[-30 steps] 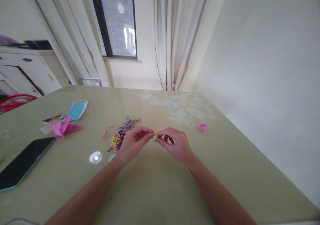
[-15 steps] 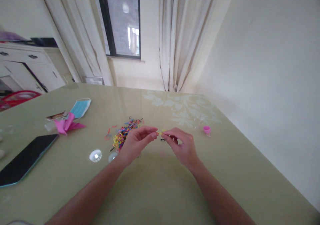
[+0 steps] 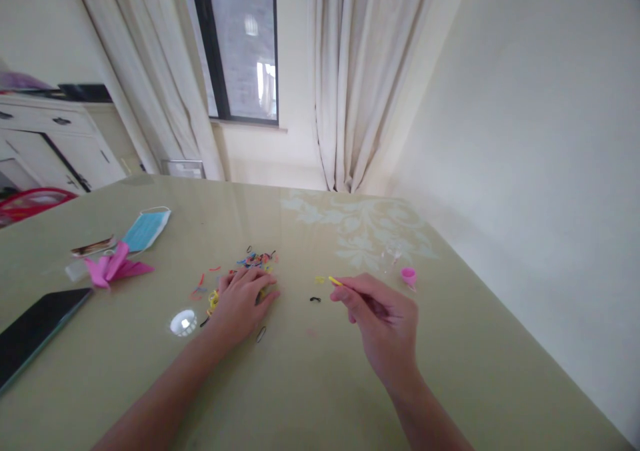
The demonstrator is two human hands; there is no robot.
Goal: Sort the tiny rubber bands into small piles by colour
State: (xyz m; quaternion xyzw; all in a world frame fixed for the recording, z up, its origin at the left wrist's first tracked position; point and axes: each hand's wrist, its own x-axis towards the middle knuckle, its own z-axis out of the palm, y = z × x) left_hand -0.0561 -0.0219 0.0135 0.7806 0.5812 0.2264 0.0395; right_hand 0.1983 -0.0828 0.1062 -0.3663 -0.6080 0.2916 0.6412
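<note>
A heap of small coloured rubber bands (image 3: 257,259) lies on the table, partly hidden under my left hand (image 3: 245,302). That hand rests on the heap with its fingers spread. To the right, my right hand (image 3: 383,314) pinches a small yellow rubber band (image 3: 335,281) between thumb and index finger, raised above the table. Between the two hands lie a black band (image 3: 315,299) and another yellow band (image 3: 320,279). A dark loop (image 3: 261,334) sits just below my left hand.
A clear dome (image 3: 183,322) and a dark phone or tablet (image 3: 40,331) lie left. Beyond them are a pink paper bird (image 3: 116,265) and a blue face mask (image 3: 147,229). A pink cup-shaped piece (image 3: 409,275) stands right, by a clear plastic piece (image 3: 391,254).
My hands have come apart. The left has moved left and down onto the heap of bands; the right has shifted slightly right, keeping the yellow band.
</note>
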